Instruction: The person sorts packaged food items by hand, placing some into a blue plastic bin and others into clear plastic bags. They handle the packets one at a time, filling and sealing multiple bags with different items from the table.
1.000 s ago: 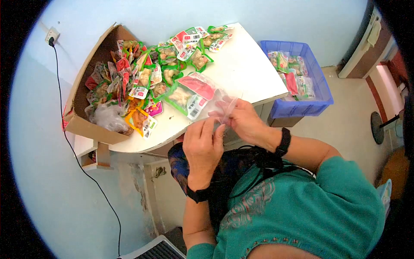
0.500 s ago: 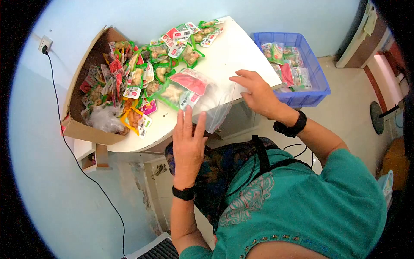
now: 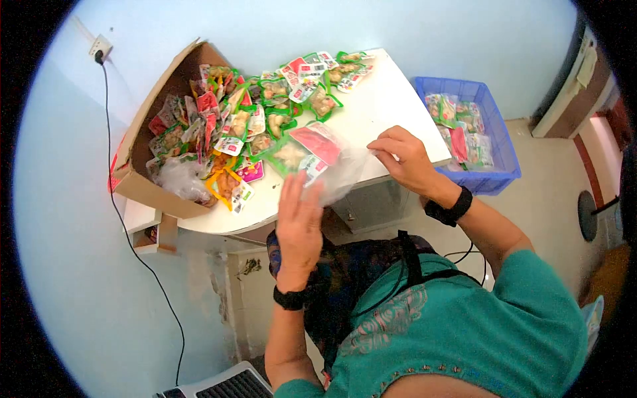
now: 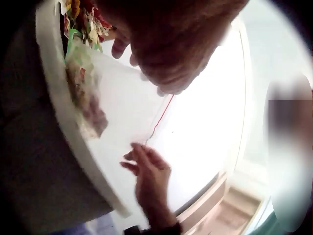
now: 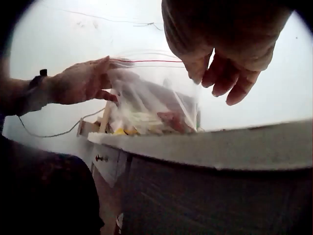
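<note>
A clear zip bag (image 3: 345, 174) with a red strip along its mouth hangs partly past the table's front edge. Inside it lie a red packet (image 3: 317, 142) and a green-edged packet (image 3: 290, 157) of pale food. My right hand (image 3: 415, 162) pinches the corner of the bag's mouth between thumb and fingers, also visible in the left wrist view (image 4: 154, 183). At the bag's other side is my left hand (image 3: 300, 229), fingers extended and blurred. The right wrist view shows that left hand (image 5: 80, 83) with its fingertips against the bag's upper edge.
Many food packets (image 3: 237, 124) spill from a tilted cardboard box (image 3: 147, 123) across the left of the white table (image 3: 398, 99). Beyond the table's right end stands a blue crate (image 3: 504, 149) holding bagged packets (image 3: 478, 151). A black cable (image 3: 133, 249) runs down the wall.
Both hands were together on the bag's mouth, then spread apart. My right hand, apart from the bag half a second ago, now pinches its corner. The left stays by the bag's near side.
</note>
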Action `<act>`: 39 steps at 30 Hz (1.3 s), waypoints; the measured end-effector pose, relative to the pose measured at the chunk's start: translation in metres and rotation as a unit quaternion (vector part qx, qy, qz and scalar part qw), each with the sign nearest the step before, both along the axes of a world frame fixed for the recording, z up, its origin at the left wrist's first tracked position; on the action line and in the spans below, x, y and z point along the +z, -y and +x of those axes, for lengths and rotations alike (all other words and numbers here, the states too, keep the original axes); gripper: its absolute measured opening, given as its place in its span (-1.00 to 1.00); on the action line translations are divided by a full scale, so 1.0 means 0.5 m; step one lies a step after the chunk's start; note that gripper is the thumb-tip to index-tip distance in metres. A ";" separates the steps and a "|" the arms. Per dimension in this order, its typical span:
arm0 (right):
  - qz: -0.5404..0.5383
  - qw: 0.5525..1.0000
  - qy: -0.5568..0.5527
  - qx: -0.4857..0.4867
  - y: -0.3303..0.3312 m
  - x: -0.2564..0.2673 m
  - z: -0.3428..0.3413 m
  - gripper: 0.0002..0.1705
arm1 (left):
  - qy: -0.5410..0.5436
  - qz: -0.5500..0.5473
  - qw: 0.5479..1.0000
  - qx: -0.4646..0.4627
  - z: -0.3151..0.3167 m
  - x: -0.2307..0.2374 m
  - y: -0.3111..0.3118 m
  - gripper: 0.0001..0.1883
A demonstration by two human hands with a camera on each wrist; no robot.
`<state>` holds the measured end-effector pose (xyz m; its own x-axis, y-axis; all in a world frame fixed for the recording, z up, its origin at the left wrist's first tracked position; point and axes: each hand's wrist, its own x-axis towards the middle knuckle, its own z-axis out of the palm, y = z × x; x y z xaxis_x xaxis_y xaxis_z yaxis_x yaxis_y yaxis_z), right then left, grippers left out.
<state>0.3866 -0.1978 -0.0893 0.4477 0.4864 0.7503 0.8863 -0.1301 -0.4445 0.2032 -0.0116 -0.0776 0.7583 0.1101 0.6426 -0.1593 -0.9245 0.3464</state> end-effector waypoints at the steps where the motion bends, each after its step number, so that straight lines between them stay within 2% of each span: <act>1: 0.018 1.000 -0.010 0.013 -0.005 0.024 -0.007 -0.89 | 0.007 -0.069 0.997 0.018 -0.008 0.029 -0.003 -0.68; 2: 0.036 0.999 -0.021 0.026 -0.010 0.051 -0.013 -0.90 | 0.041 -0.105 0.994 0.009 -0.014 0.051 -0.015 -0.67; 5: 0.113 0.989 0.037 0.082 -0.036 0.151 -0.040 -0.92 | 0.096 -0.228 0.968 -0.030 -0.047 0.135 -0.029 -0.63; 8: 0.162 0.973 0.006 0.166 -0.056 0.220 -0.082 -0.93 | 0.144 -0.372 0.914 -0.070 -0.094 0.189 -0.033 -0.61; 10: 0.166 0.966 -0.010 0.197 -0.075 0.231 -0.103 -0.88 | 0.154 -0.461 0.866 -0.116 -0.134 0.207 -0.044 -0.61; 13: 0.118 0.946 -0.154 0.258 -0.098 0.203 -0.140 -0.85 | 0.136 -0.559 0.814 -0.076 -0.194 0.196 -0.057 -0.64; 15: 0.082 0.913 -0.267 0.297 -0.111 0.171 -0.168 -0.85 | 0.127 -0.609 0.782 -0.044 -0.223 0.186 -0.055 -0.67; 17: 0.058 0.864 -0.365 0.341 -0.125 0.144 -0.191 -0.87 | 0.112 -0.612 0.783 -0.007 -0.256 0.170 -0.056 -0.67; 21: 0.078 0.856 -0.341 0.380 -0.159 0.116 -0.230 -0.90 | 0.101 -0.588 0.800 0.060 -0.323 0.134 -0.059 -0.69; 24: 0.068 0.887 -0.284 0.358 -0.187 0.098 -0.238 -0.91 | 0.117 -0.583 0.801 0.076 -0.343 0.112 -0.062 -0.69; 25: 0.072 0.860 -0.342 0.372 -0.196 0.092 -0.243 -0.91 | 0.124 -0.585 0.798 0.077 -0.348 0.105 -0.061 -0.68; 26: 0.067 0.873 -0.323 0.359 -0.202 0.089 -0.244 -0.90 | 0.132 -0.571 0.805 0.086 -0.351 0.099 -0.062 -0.68; 28: 0.078 0.868 -0.342 0.351 -0.215 0.084 -0.250 -0.90 | 0.147 -0.545 0.819 0.101 -0.349 0.086 -0.066 -0.69; 31: 0.100 0.850 -0.360 0.371 -0.222 0.091 -0.257 -0.90 | 0.197 -0.527 0.816 0.131 -0.357 0.078 -0.070 -0.70; 34: 0.114 0.850 -0.349 0.377 -0.223 0.109 -0.265 -0.91 | 0.204 -0.507 0.827 0.134 -0.355 0.105 -0.060 -0.74; 36: 0.111 0.831 -0.384 0.387 -0.228 0.108 -0.266 -0.92 | 0.198 -0.523 0.820 0.124 -0.347 0.111 -0.054 -0.75; 39: 0.092 0.812 -0.425 0.389 -0.239 0.087 -0.263 -0.93 | 0.186 -0.534 0.808 0.165 -0.357 0.082 -0.074 -0.77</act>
<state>0.2549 -0.0782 -0.0456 0.4520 0.7851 0.4234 0.0324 0.4599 -0.8874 0.0246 0.0256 -0.0366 0.3498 0.9097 0.2236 -0.2416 -0.1430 0.9598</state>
